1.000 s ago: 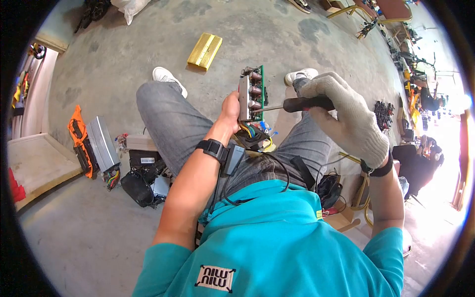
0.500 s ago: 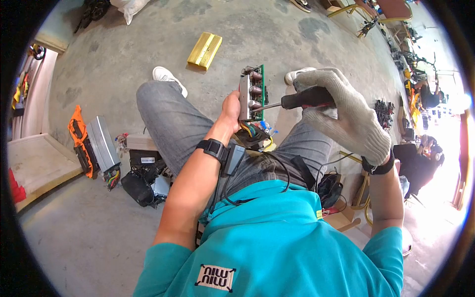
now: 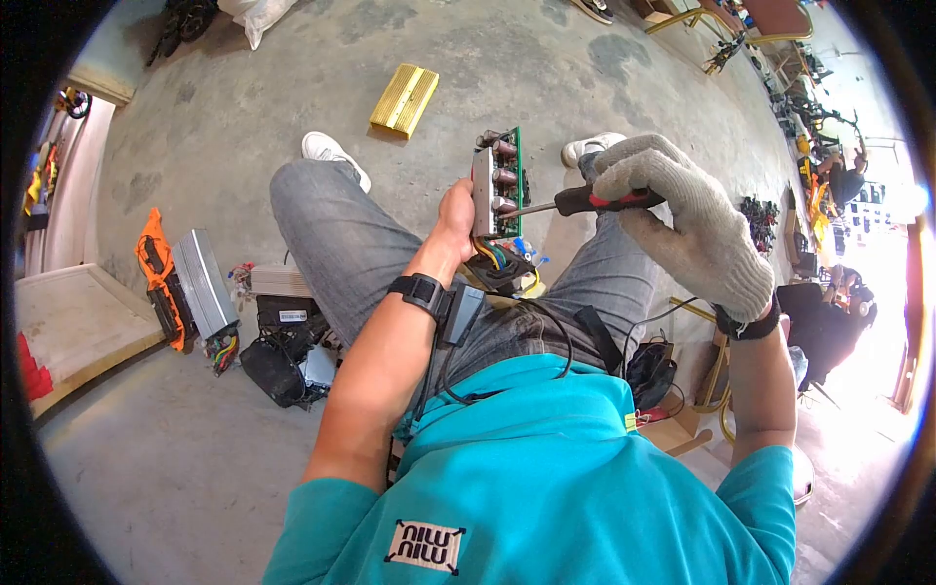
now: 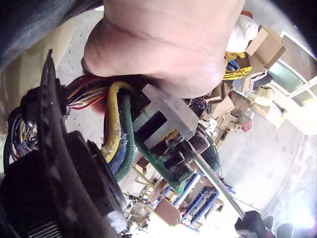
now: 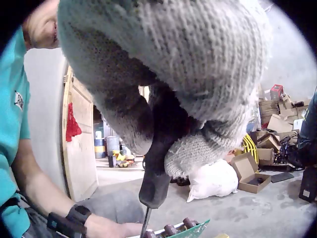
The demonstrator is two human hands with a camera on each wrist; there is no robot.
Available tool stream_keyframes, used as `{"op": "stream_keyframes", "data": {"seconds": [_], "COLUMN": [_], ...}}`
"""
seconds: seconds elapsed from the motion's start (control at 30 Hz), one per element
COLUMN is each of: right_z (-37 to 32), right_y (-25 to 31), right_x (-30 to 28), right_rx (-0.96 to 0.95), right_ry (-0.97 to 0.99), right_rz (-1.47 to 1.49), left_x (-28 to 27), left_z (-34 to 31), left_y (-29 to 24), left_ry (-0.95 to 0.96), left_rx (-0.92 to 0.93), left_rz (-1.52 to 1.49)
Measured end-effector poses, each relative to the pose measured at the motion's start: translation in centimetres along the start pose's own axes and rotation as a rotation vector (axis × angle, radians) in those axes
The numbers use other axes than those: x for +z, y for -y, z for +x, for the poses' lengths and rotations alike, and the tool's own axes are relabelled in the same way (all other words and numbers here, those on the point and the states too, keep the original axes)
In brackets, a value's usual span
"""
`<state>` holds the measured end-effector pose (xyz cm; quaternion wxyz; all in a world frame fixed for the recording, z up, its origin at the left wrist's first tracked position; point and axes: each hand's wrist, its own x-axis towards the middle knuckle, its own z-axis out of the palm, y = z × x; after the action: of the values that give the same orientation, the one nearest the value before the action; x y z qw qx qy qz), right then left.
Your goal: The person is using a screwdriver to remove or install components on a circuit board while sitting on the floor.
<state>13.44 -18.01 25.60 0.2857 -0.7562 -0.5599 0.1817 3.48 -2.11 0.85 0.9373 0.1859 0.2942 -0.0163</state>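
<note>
My bare left hand (image 3: 455, 216) grips a green circuit board (image 3: 519, 166) by the pale metal block (image 3: 483, 200) along its side, holding it up between the knees. Brown capacitors (image 3: 504, 176) line the board's face. Thick yellow, blue and green wires (image 4: 118, 134) hang from its lower end. In a knitted white glove, my right hand (image 3: 694, 226) holds a screwdriver (image 3: 575, 201) by its black and red handle. The screwdriver's shaft (image 4: 214, 177) reaches in among the parts near the board's lower end, beside the metal block; its tip is hidden there.
A yellow finned metal case (image 3: 405, 100) lies on the concrete floor ahead. To the left are a silver case (image 3: 203, 283), an orange and black object (image 3: 156, 278) and a black bundle of cables (image 3: 278, 366). An open cardboard box (image 5: 251, 173) stands farther off.
The gloved fingers have shifted around the handle, and the screwdriver has turned so more red shows. Its tip stays at the board's lower end. The left hand and board have hardly moved.
</note>
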Motion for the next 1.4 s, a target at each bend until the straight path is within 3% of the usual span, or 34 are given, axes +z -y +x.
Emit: {"op": "stream_keyframes", "data": {"seconds": [0.57,0.73,0.87,0.93,1.03,1.4], "right_z": [-0.4,-0.5,-0.5,-0.4,-0.7,-0.9], "right_y": [0.8,0.9,1.5,1.7,1.7,2.0], "right_x": [-0.7,-0.9,-1.1,-1.2,-1.1,-1.1], "right_rx": [0.024,0.002,0.012,0.013,0.015,-0.008], "right_ry": [0.012,0.003,0.013,0.018,0.020,0.073], "right_rz": [0.009,-0.010,-0.022,-0.017,-0.010,-0.065], "left_x": [0.6,-0.1,-0.4,-0.4,0.0,-0.4], "left_z": [-1.0,-0.3,-0.2,-0.4,-0.7,0.0], "left_y": [-0.6,-0.3,-0.1,-0.3,-0.4,-0.2], "left_ry": [0.000,0.058,0.061,0.193,0.109,0.121], "left_rx": [0.015,-0.090,-0.066,-0.074,-0.042,-0.058], "left_rz": [0.064,-0.063,-0.014,-0.059,0.028,-0.054]}}
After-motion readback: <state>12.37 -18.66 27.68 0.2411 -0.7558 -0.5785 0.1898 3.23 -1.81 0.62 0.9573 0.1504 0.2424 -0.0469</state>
